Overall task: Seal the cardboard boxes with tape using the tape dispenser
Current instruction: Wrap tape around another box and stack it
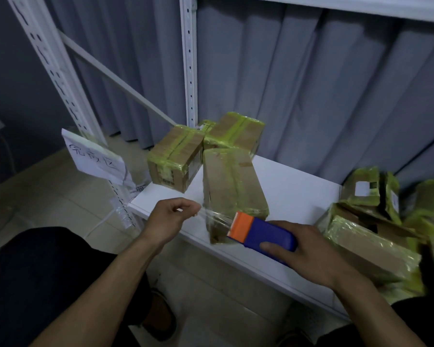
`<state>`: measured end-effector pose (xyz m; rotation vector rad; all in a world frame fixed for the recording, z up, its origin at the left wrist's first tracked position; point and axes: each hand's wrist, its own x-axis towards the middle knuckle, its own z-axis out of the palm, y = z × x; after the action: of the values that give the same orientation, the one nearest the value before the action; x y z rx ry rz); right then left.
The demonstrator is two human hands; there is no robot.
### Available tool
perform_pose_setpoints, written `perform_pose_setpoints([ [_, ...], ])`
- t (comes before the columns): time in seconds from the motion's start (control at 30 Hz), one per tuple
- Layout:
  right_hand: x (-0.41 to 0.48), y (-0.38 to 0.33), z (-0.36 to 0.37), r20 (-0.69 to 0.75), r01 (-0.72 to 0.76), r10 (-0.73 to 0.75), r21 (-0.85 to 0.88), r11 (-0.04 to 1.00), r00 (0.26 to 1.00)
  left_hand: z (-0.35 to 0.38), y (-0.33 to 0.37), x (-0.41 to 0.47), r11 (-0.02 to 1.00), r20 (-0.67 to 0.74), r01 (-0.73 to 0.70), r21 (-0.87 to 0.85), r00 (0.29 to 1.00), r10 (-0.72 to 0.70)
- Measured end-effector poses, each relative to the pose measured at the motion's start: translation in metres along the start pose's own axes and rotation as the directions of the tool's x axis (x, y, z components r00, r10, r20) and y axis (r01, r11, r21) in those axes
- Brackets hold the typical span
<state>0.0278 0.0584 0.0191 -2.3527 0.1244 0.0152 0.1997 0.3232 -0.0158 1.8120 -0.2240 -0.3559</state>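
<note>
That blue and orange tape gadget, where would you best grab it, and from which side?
Grip the blue body of the tape dispenser, coming from its rear end, as the right hand does. The orange front is where the tape leaves toward the left hand, so fingers there would likely block it; the long blue block gives a flat wrap-around hold.

Right hand (308,249) gripping blue tape dispenser (263,234), left hand (172,217) pinching clear tape (216,217) stretched across cardboard box (232,186), white shelf (293,196)
</note>
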Motion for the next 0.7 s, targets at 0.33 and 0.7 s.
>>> perform_pose_setpoints([
  [0.33, 0.019, -0.027, -0.005, -0.007, 0.0, -0.002, -0.183, 0.983, 1.0, 0.008, -0.024, 0.01, 0.998, -0.123, 0.032, -0.061, 0.992, -0.04],
  [0.7, 0.054, -0.039, 0.012, -0.054, -0.193, 0.186, -0.378, 0.906, 0.981, 0.027, -0.053, 0.021, 0.988, -0.2, 0.113, -0.102, 0.971, -0.132],
])
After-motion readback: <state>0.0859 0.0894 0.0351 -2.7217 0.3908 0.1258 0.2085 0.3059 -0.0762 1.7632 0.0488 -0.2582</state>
